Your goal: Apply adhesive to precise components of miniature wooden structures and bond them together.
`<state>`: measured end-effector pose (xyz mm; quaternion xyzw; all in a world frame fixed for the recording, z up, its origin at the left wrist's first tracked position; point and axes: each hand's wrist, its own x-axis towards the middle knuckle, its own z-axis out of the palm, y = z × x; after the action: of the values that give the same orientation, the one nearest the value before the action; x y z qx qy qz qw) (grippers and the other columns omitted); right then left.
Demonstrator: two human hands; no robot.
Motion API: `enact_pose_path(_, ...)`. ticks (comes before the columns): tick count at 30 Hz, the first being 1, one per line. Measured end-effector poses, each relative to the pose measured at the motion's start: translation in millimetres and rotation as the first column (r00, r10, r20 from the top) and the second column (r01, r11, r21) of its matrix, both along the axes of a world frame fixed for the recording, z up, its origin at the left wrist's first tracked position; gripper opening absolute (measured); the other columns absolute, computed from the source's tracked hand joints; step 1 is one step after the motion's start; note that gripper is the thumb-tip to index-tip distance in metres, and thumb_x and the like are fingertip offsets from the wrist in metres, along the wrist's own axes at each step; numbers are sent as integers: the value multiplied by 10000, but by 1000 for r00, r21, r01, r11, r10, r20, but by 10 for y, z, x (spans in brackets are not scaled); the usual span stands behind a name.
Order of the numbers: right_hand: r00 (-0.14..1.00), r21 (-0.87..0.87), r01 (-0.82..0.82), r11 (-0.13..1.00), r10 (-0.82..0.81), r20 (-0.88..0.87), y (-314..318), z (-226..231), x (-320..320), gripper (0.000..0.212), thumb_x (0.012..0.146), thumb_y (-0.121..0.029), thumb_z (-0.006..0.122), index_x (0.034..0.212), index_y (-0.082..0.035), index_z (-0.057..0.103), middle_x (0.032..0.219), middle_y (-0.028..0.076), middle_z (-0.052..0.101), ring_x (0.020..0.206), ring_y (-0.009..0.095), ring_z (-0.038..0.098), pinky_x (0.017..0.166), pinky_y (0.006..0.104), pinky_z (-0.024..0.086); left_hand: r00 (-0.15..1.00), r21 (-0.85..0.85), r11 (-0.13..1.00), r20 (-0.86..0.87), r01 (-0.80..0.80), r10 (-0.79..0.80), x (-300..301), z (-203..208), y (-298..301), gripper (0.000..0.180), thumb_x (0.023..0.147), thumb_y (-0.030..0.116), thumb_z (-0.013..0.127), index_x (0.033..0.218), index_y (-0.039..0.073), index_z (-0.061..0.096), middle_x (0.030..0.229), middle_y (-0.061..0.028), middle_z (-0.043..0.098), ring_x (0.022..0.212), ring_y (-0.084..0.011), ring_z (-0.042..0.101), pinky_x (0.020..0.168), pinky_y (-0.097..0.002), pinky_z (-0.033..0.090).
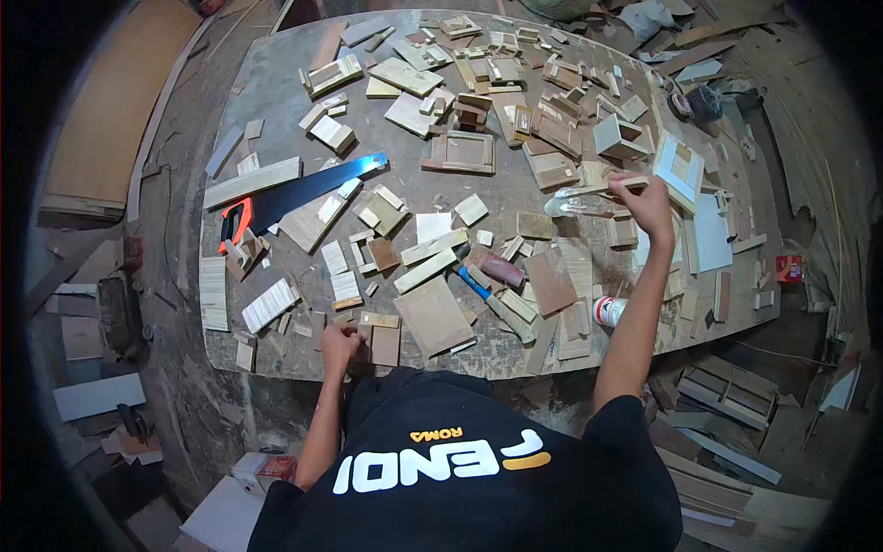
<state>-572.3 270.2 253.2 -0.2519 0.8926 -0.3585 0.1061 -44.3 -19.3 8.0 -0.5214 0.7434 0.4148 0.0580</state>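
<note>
My right hand [647,207] is stretched out over the right side of the table, its fingers closed round a thin pale stick [593,189]. The stick's far end reaches a clear plastic container [563,206]; whether it is inside the container is hard to tell. At the near edge, my left hand [341,343] is closed beside a small joined wooden piece [380,342]. A narrow wood strip [318,327] stands at its other side. What its fingers grip, if anything, is hidden.
Wood scraps and small joined pieces cover the table [276,87]. A handsaw [313,191] with an orange handle lies at left. A blue-handled tool [476,283] rests near the middle, a white can [609,311] by my right forearm. Boards [727,391] lie on the floor.
</note>
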Motion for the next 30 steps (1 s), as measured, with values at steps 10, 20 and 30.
enact_pose_path(10, 967, -674, 78, 734, 109, 231, 752, 296, 1359, 192, 904, -109, 671, 1018, 46, 674, 1028, 151, 655, 861, 201, 658, 709, 287, 581, 986, -299, 948, -89, 106, -138, 22, 348, 356, 462, 697, 272, 803, 1095, 69, 685, 885, -126, 675, 807, -295, 663, 730, -403, 528)
enact_pose_path(20, 822, -771, 520, 368, 28, 568, 631, -6, 2455, 273, 885, -253, 720, 959, -1, 647, 879, 127, 680, 722, 212, 661, 569, 270, 521, 975, -305, 933, -56, 189, -215, 200, 357, 354, 453, 673, 248, 766, 1036, 0, 657, 938, -207, 663, 910, -368, 651, 781, -430, 527)
enact_pose_path(30, 732, -600, 632, 491, -125, 669, -80, 154, 3302, 375, 892, -421, 696, 877, -52, 628, 692, 60, 649, 583, 144, 607, 500, 206, 434, 648, 696, 689, -623, 202, 439, 232, 1413, 119, 387, 922, 169, 671, 1244, -34, 601, 1067, -89, 689, 806, -95, 645, 687, -212, 502)
